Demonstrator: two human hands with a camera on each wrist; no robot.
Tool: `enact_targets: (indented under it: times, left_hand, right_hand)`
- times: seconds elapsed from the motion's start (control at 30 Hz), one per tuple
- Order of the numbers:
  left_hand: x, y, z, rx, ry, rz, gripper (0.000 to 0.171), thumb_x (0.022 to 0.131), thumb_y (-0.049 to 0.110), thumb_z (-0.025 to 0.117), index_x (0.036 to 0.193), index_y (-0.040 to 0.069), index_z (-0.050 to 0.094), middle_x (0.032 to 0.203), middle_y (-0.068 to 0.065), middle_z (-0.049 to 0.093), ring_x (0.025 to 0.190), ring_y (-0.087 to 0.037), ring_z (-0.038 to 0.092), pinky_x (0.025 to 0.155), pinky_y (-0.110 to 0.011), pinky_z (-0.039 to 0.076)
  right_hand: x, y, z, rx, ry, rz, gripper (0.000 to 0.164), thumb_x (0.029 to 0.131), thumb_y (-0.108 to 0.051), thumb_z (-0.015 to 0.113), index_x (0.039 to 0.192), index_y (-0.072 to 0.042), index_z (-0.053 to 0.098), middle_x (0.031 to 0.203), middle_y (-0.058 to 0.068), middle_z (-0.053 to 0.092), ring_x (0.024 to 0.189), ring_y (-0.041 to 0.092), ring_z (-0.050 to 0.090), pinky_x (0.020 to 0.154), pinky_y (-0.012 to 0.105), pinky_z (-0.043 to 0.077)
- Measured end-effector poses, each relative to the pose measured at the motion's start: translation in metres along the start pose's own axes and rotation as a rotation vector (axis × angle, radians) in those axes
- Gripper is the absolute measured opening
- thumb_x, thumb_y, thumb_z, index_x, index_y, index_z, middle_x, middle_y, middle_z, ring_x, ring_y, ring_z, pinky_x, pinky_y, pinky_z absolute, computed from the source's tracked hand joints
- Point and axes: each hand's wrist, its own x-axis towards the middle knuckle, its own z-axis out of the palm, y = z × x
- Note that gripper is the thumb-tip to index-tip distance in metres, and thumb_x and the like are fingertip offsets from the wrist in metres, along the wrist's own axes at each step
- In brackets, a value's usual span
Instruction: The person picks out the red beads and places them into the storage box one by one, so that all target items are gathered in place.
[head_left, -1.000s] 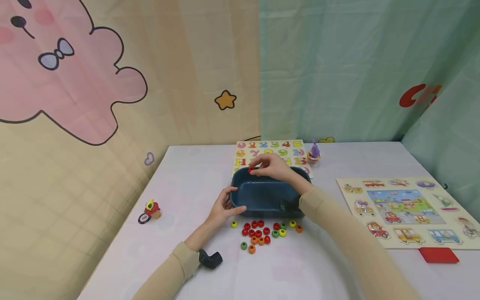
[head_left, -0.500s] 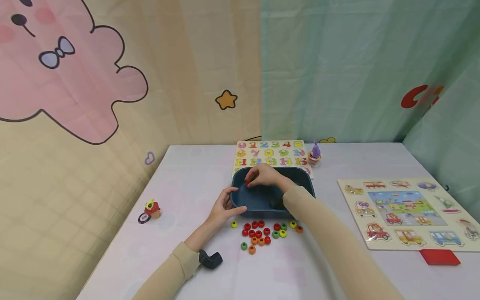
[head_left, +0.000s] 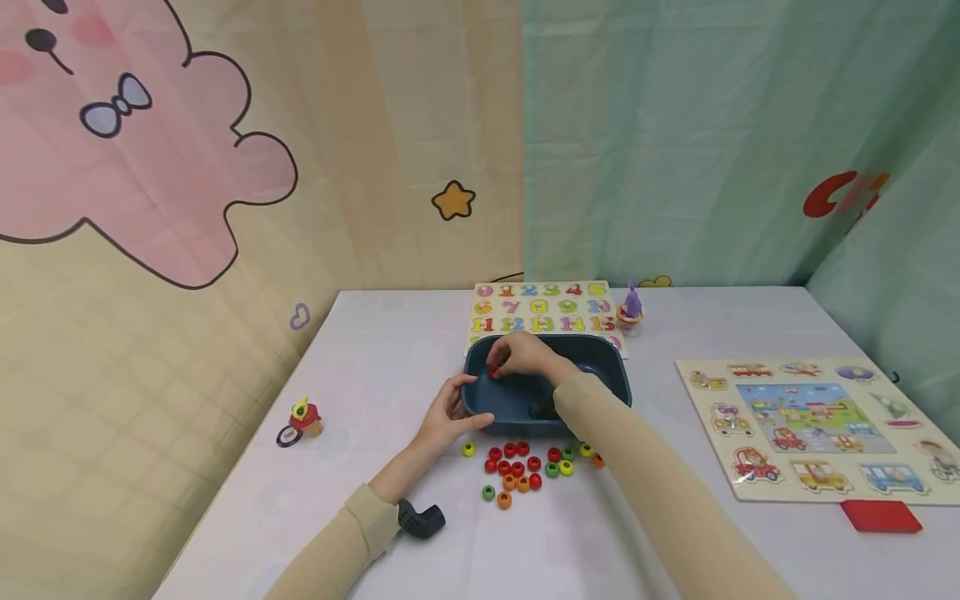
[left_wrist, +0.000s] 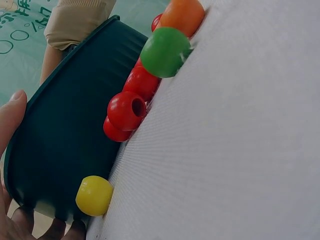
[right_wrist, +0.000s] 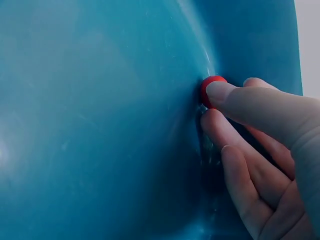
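Nearby: number board [head_left: 540, 307], twelve o'clock; beads [head_left: 517, 469], six — gripping basin [head_left: 517, 428] with left hand [head_left: 445, 413], pinching half-hidden red bead [right_wrist: 214, 79] with right hand [head_left: 525, 353].

Soft light filled the head view; the right wrist view was dimmer, with shadow below the pinched red bead [right_wrist: 204, 94] and pale glare streaking the blue tray [right_wrist: 100, 100] above it.

Beige-sleeved left arm [head_left: 337, 537]: extended toward white table's [head_left: 397, 342] far edge. Bare left hand [head_left: 447, 412]: thumb [left_wrist: 14, 115] spread from curled fingers [left_wrist: 55, 231]. Beige-sleeved right arm [head_left: 652, 487]: angled toward left edge. Bare right hand [head_left: 521, 353]: fingertips [right_wrist: 218, 92] pinched.
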Motion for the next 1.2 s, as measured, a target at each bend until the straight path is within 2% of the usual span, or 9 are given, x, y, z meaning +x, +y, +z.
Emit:
enact_targets:
  times: [0.23,0.37,0.57,0.7,0.8,0.93,1.07,1.2]
  left_hand:
    - [-0.001,0.000,0.000,0.019,0.010,-0.004,0.068,0.078,0.012,0.069,0.131,-0.001,0.028,0.141,-0.023,0.024,0.125,-0.039,0.029,0.099,-0.044,0.030]
    - [-0.002,0.001,0.001,0.020,0.003,-0.010,0.068,0.079,0.011,0.068,0.131,-0.001,0.027,0.141,-0.023,0.024,0.125,-0.039,0.030,0.098,-0.041,0.032]
    - [0.000,0.002,0.002,0.026,0.033,-0.035,0.064,0.079,0.009,0.068,0.131,0.003,0.030,0.138,-0.017,0.032,0.121,-0.033,0.038,0.094,-0.034,0.038]
    - [0.004,-0.011,-0.002,0.011,0.053,-0.045,0.064,0.077,0.008,0.069,0.130,0.007,0.033,0.136,-0.012,0.037,0.119,-0.028,0.041,0.094,-0.033,0.039]
    - [0.008,-0.023,-0.005,0.008,0.060,-0.044,0.064,0.077,0.008,0.070,0.130,0.010,0.035,0.137,-0.010,0.037,0.120,-0.027,0.041,0.095,-0.033,0.038]
    - [0.008,-0.026,-0.005,0.031,0.073,-0.023,0.063,0.076,0.010,0.070,0.129,0.011,0.036,0.136,-0.010,0.038,0.119,-0.026,0.042,0.094,-0.032,0.038]
    - [0.008,-0.026,-0.004,0.043,0.078,0.002,0.062,0.076,0.010,0.071,0.128,0.009,0.036,0.136,-0.011,0.038,0.117,-0.027,0.044,0.093,-0.033,0.040]
    - [0.008,-0.026,-0.004,0.056,0.077,0.009,0.064,0.076,0.012,0.071,0.129,0.008,0.035,0.138,-0.011,0.034,0.119,-0.027,0.042,0.093,-0.034,0.039]
  right_hand:
    - [-0.001,-0.003,-0.003,-0.003,-0.027,0.007,0.019,0.075,-0.013,0.071,0.094,-0.014,0.066,0.086,-0.005,0.064,0.079,0.009,0.059,0.074,0.025,0.049]
    - [-0.009,-0.012,-0.017,-0.003,-0.024,-0.053,0.026,0.075,-0.012,0.072,0.099,-0.012,0.064,0.091,-0.003,0.063,0.083,0.010,0.059,0.075,0.026,0.049]
    - [-0.043,-0.035,-0.055,0.087,0.005,-0.199,0.034,0.078,-0.016,0.069,0.109,-0.007,0.061,0.101,0.005,0.062,0.088,0.015,0.060,0.076,0.027,0.050]
    - [-0.077,-0.041,-0.065,0.164,0.023,-0.274,0.037,0.080,-0.022,0.068,0.111,-0.005,0.059,0.105,0.011,0.061,0.086,0.015,0.061,0.078,0.029,0.049]
    - [-0.106,-0.040,-0.063,0.214,0.043,-0.292,0.036,0.080,-0.025,0.067,0.110,-0.007,0.060,0.104,0.008,0.062,0.083,0.015,0.061,0.076,0.030,0.050]
    - [-0.140,-0.034,-0.051,0.275,0.062,-0.284,0.029,0.080,-0.026,0.067,0.106,-0.012,0.062,0.101,0.005,0.063,0.082,0.015,0.061,0.073,0.030,0.051]
    - [-0.164,-0.023,-0.032,0.307,0.049,-0.291,0.023,0.082,-0.021,0.066,0.103,-0.014,0.062,0.099,0.006,0.064,0.079,0.015,0.061,0.069,0.029,0.052]
    - [-0.181,-0.015,-0.012,0.307,0.059,-0.237,0.021,0.081,-0.013,0.065,0.101,-0.010,0.062,0.097,0.009,0.064,0.074,0.018,0.061,0.061,0.027,0.051]
